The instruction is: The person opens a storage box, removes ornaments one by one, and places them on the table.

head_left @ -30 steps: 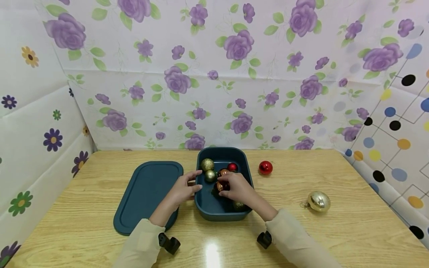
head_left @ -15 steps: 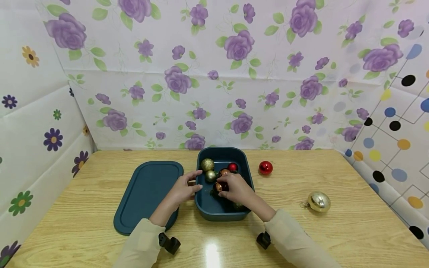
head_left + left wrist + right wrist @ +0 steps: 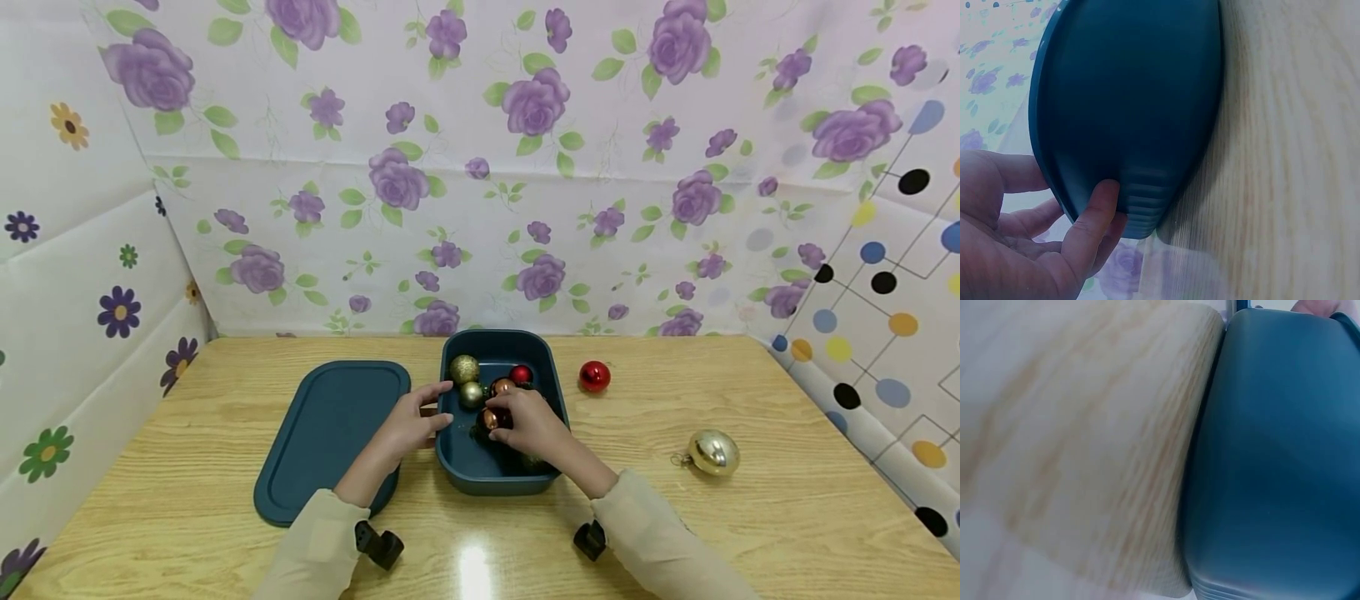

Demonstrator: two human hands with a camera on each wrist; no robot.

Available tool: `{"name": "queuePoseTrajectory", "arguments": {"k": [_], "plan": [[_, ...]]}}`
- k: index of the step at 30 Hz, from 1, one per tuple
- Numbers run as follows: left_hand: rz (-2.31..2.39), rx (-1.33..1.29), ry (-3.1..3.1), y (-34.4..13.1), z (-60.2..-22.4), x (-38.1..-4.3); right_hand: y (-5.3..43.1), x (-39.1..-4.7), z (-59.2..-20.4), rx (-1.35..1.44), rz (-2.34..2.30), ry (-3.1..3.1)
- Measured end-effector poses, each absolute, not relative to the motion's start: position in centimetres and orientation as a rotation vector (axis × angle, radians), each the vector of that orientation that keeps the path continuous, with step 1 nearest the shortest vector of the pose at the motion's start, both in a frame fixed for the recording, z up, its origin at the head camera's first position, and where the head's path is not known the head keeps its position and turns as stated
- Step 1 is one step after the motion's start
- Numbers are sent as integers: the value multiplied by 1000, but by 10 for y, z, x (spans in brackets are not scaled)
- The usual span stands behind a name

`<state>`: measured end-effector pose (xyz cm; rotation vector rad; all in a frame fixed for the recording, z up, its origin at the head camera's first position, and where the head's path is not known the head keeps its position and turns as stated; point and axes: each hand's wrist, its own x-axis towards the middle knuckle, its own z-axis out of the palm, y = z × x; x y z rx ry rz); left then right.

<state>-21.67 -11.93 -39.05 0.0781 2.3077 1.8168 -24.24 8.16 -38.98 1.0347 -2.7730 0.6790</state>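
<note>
My left hand (image 3: 405, 429) holds the left rim of a dark teal rectangular box (image 3: 487, 486). In the left wrist view, some fingers (image 3: 1094, 219) lie against the box's outer wall while others reach over its rim. Inside the box, my right hand (image 3: 531, 423) pinches a shiny copper-brown Christmas ball (image 3: 491, 419). A second copper ball (image 3: 502, 386) sits just behind it. Also in the box are a glittery gold ball (image 3: 464, 369), a smooth gold ball (image 3: 471, 394), a red ball (image 3: 521, 375) and another glittery ball (image 3: 533, 461), partly hidden under my right hand.
A teal lid (image 3: 330, 442) lies flat on the wooden table (image 3: 637, 533), left of the box. To the right are a red ball ornament (image 3: 594, 377) and a larger gold one (image 3: 714, 452). Flowered cloth (image 3: 480, 208) hangs behind the table.
My right hand shifts very slightly, turning the copper-brown Christmas ball a little within its fingers. My left hand stays on the box rim.
</note>
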Motion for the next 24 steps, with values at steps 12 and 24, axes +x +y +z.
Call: {"name": "queuePoseTrajectory", "arguments": {"k": [12,24], "plan": [[1816,77,2304,-119,-390,-217,99,-236,-380,990,878,-2672],[1832,87,2292,-119,-391,-216,146,-235,-354,795,1276,-2561]]}}
